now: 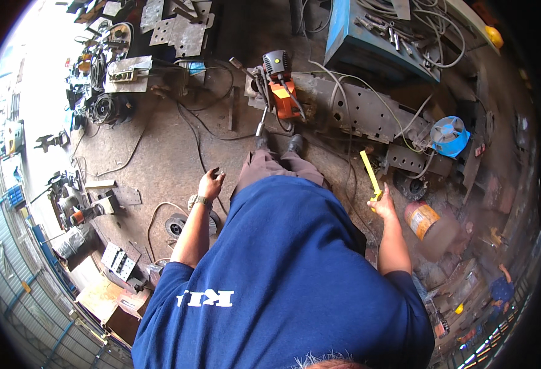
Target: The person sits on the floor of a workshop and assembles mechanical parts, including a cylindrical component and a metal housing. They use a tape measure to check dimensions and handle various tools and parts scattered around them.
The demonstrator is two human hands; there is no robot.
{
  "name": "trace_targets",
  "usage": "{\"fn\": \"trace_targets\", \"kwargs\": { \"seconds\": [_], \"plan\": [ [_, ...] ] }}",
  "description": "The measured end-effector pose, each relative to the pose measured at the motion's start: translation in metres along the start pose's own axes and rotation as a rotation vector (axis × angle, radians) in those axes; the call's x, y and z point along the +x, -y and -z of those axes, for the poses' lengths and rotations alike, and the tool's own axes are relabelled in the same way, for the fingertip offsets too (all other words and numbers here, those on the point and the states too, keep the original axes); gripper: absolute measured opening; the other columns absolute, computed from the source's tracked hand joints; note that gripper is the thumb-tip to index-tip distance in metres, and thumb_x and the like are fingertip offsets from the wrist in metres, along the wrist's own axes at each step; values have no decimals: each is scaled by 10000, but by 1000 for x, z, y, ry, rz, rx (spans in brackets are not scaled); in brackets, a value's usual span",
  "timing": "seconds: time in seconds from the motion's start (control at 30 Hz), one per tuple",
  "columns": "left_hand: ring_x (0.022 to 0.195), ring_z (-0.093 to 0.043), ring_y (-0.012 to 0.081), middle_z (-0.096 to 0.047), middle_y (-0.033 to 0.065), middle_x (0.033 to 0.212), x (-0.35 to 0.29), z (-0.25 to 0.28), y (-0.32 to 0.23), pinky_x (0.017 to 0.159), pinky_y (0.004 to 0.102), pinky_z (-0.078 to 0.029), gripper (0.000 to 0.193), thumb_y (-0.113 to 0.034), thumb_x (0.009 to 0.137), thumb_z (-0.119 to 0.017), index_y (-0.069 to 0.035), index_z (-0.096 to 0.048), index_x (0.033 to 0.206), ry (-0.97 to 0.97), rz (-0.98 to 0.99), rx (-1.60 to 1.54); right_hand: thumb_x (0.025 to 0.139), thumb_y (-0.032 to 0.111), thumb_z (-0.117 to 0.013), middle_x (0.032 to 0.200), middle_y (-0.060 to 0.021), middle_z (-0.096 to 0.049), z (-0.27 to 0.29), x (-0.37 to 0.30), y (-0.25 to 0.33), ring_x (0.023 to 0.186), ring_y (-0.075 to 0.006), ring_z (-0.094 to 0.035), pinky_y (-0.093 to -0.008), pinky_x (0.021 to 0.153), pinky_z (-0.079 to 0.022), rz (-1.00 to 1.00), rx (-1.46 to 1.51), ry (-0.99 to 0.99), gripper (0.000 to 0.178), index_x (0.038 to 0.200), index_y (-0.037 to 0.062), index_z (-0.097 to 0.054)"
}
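Tape measure: likely light, springy; grip case.
Right hand: fingers around it. Left hand: fingers half-curled, apparently empty.

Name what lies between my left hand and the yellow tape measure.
In the head view: the blue shirt and brown trousers, then floor crossed by a cable.

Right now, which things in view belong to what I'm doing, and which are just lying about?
In use:
yellow tape measure, in your right hand

Apparently just lying about:
blue fan
red-and-orange cylinder
dark spoked wheel, near your left forearm
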State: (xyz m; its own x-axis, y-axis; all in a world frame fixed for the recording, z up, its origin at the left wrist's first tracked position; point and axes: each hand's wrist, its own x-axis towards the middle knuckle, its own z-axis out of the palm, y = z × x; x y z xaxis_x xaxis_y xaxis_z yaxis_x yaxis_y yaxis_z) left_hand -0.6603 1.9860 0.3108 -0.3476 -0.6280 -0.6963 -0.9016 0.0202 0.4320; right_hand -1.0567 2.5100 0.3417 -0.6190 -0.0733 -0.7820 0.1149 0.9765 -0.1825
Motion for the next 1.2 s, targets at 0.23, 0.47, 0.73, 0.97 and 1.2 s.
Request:
{"fn": "trace_targets", "kwargs": {
  "seconds": [0.23, 0.47, 0.73, 0.97, 1.2],
  "plan": [
    [1068, -729, 344, -747, 235, 1121, -6, 16, 50, 934, 405, -556, 521, -337, 946, -710, -7, -638, 1343, -105, -27, -88, 690, 84, -927, 1312, -226, -665, -16, 5, 44, 1189, -323, -658, -404, 1040, -517, 121, 68, 25, 1213, 1648, 99, -183],
    [945, -745, 281, -761, 220, 1060, -45, -8, 196, 848, 369, -570, 490, -261, 961, -714, 25, -626, 1349, -186, 25, -323, 678, 147, -955, 1286, -208, -693, -32, -20, 102, 1157, -286, -682, -406, 1000, -544, 64, -285, 279, 1182, 1623, 46, -251],
    [1100, -722, 281, -713, 240, 1244, -172, -44, 385, 929, 370, -570, 540, -284, 934, -726, 44, -623, 1351, -158, 500, -543, 623, 284, -994, 1424, -236, -602, -110, -70, 225, 1311, -328, -591, -404, 1107, -480, 348, -821, 363, 1221, 1600, 29, -307],
    [745, -655, 175, -717, 106, 935, -243, -15, 566, 639, 308, -505, 484, -256, 931, -734, 25, -642, 1315, -571, 604, -682, 668, 182, -962, 1304, -191, -687, -247, -121, 359, 1189, -269, -666, -398, 1056, -519, 616, -665, 408, 1158, 1615, 73, -305],
    [746, -720, 210, -758, 142, 995, -203, -5, 585, 638, 334, -567, 512, -266, 913, -736, 33, -644, 1318, -522, 697, -804, 723, 122, -908, 1314, -186, -676, -308, -150, 523, 1166, -264, -667, -377, 1026, -529, 760, -768, 392, 1090, 1615, 52, -284]
  ]
}}
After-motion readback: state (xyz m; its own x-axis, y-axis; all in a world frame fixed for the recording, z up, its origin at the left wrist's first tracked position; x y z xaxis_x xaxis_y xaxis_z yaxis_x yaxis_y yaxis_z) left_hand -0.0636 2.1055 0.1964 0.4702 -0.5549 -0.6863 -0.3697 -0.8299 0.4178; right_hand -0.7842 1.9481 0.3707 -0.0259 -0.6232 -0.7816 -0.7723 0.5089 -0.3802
